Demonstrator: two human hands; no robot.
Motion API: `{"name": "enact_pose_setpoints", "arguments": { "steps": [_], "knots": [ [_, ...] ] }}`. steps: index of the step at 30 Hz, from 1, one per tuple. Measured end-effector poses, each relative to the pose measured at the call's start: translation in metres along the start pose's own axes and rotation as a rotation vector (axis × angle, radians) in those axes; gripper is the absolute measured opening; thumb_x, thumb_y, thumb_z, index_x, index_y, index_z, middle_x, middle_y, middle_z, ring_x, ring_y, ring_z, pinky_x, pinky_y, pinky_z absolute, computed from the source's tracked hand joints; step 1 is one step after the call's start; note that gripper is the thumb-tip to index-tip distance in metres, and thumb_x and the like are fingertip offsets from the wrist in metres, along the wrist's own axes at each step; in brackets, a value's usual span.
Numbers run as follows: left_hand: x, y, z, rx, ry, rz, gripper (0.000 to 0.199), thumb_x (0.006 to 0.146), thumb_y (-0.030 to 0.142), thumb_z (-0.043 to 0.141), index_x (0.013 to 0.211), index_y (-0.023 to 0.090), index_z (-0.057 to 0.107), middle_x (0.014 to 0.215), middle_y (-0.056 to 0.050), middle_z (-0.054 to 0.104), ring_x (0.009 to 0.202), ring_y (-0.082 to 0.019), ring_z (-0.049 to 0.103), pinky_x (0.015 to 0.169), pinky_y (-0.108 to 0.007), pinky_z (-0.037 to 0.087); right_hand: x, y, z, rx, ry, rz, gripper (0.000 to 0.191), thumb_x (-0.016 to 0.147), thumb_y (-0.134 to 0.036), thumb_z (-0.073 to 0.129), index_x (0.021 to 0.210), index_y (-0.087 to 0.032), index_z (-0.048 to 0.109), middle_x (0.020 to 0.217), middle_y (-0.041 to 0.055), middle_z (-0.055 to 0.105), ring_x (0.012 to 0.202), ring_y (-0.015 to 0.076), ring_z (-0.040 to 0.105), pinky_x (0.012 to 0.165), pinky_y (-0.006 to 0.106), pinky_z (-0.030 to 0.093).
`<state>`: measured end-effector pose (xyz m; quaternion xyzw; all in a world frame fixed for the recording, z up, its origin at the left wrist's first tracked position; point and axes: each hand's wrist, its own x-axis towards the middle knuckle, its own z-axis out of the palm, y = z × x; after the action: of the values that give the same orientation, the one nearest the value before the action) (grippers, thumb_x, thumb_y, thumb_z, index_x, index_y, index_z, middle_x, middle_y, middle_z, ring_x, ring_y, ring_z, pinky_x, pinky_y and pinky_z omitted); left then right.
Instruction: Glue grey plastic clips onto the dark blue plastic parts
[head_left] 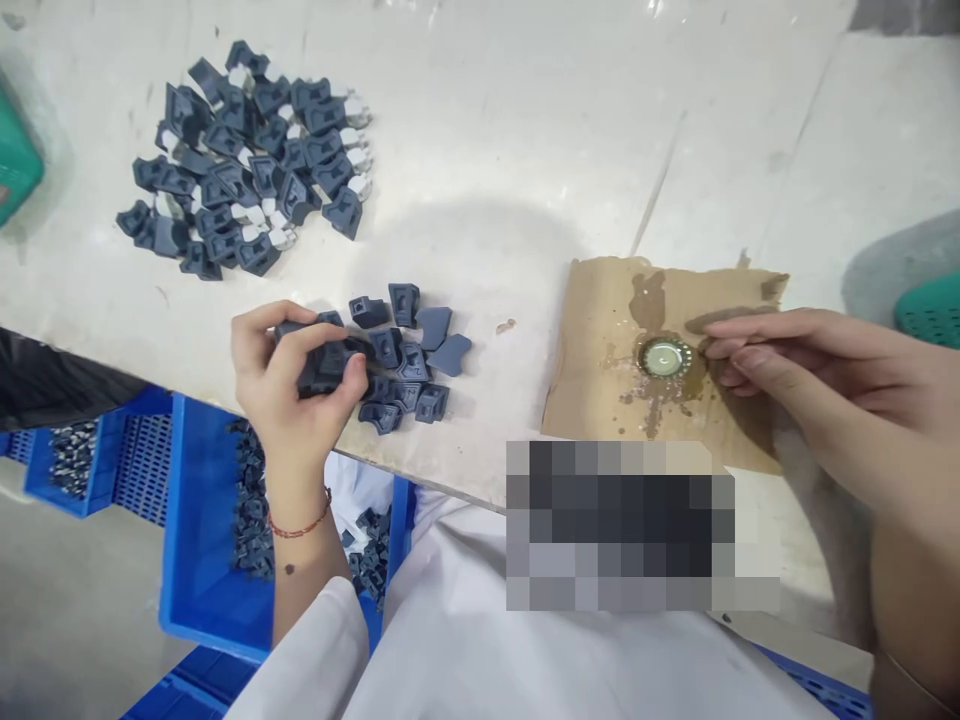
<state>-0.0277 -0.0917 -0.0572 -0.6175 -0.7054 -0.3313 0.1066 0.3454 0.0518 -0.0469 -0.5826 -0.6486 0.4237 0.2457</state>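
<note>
My left hand (pixel 300 370), on the table's near side, curls its fingers and thumb around several dark grey plastic parts (pixel 321 362), partly hidden by the fingers. Right beside its thumb lies a loose group of the same small parts (pixel 411 362), some showing hollow recesses and two lying flat side up. On the right, a crown bottle cap (pixel 664 358) rests upturned on a piece of cardboard (pixel 592 300), with pale liquid in it and wet stains around it. My right hand (pixel 795 370) is pinched closed just right of the cap; anything between its fingertips is too small to make out.
A big pile of dark grey parts with whitish pieces (pixel 240 160) covers the table's far left. Green containers stand at the left edge (pixel 15 155) and right edge (pixel 930 310). Below the table edge are blue crates (pixel 206 520) holding more parts. A pixelated patch hides the near middle.
</note>
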Motion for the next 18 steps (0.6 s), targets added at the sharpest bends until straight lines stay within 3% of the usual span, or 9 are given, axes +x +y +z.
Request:
{"name": "enact_pose_setpoints", "arguments": {
  "steps": [3,5,9,13,16,18],
  "knots": [
    [0.004,0.005,0.003,-0.035,-0.07,0.046,0.017,0.09,0.024,0.075,0.107,0.024,0.075,0.124,-0.009,0.067,0.119,-0.028,0.068,0.103,-0.044,0.055,-0.001,-0.003,-0.001,-0.01,-0.016,0.006,0.017,0.088,-0.043,0.078,0.1,-0.036,0.087,0.107,-0.0009,0.084,0.084,0.0135,0.074,0.078,0.027,0.06],
    [0.004,0.008,0.002,-0.045,-0.108,0.048,0.03,0.091,0.024,0.074,0.12,0.025,0.074,0.136,-0.011,0.067,0.129,-0.031,0.065,0.111,-0.047,0.052,-0.001,-0.005,-0.002,-0.017,-0.021,0.006,0.018,0.088,-0.044,0.077,0.1,-0.036,0.086,0.109,-0.0007,0.084,0.085,0.0141,0.075,0.078,0.028,0.06],
    [0.0,0.007,-0.004,-0.072,-0.117,0.033,0.054,0.096,0.036,0.071,0.148,0.027,0.06,0.153,-0.011,0.061,0.143,-0.032,0.057,0.12,-0.052,0.046,-0.002,-0.004,-0.001,-0.042,0.007,0.009,0.017,0.087,-0.043,0.078,0.099,-0.035,0.086,0.109,-0.0004,0.083,0.085,0.014,0.074,0.078,0.025,0.062],
    [-0.007,0.0,-0.008,-0.102,-0.083,-0.146,0.059,0.104,0.055,0.059,0.152,0.021,0.056,0.159,-0.013,0.055,0.15,-0.032,0.051,0.122,-0.054,0.043,-0.001,0.0,-0.002,-0.033,0.013,0.005,0.018,0.087,-0.045,0.08,0.101,-0.035,0.087,0.111,-0.0008,0.083,0.084,0.0133,0.075,0.078,0.024,0.063],
    [-0.011,-0.003,-0.01,-0.15,-0.166,-0.304,0.062,0.107,0.058,0.051,0.155,0.018,0.052,0.15,-0.015,0.061,0.14,-0.03,0.06,0.119,-0.055,0.046,0.0,0.006,-0.004,-0.039,0.013,0.014,0.021,0.086,-0.046,0.082,0.103,-0.033,0.087,0.112,0.0,0.083,0.083,0.0146,0.075,0.075,0.025,0.064],
    [-0.012,-0.002,-0.012,-0.175,-0.234,-0.31,0.063,0.108,0.058,0.048,0.157,0.019,0.049,0.148,-0.014,0.063,0.138,-0.029,0.062,0.117,-0.052,0.048,0.0,0.009,-0.005,-0.045,0.014,0.015,0.022,0.087,-0.046,0.082,0.105,-0.033,0.086,0.113,0.0,0.083,0.084,0.0152,0.076,0.076,0.026,0.065]
  ]
}}
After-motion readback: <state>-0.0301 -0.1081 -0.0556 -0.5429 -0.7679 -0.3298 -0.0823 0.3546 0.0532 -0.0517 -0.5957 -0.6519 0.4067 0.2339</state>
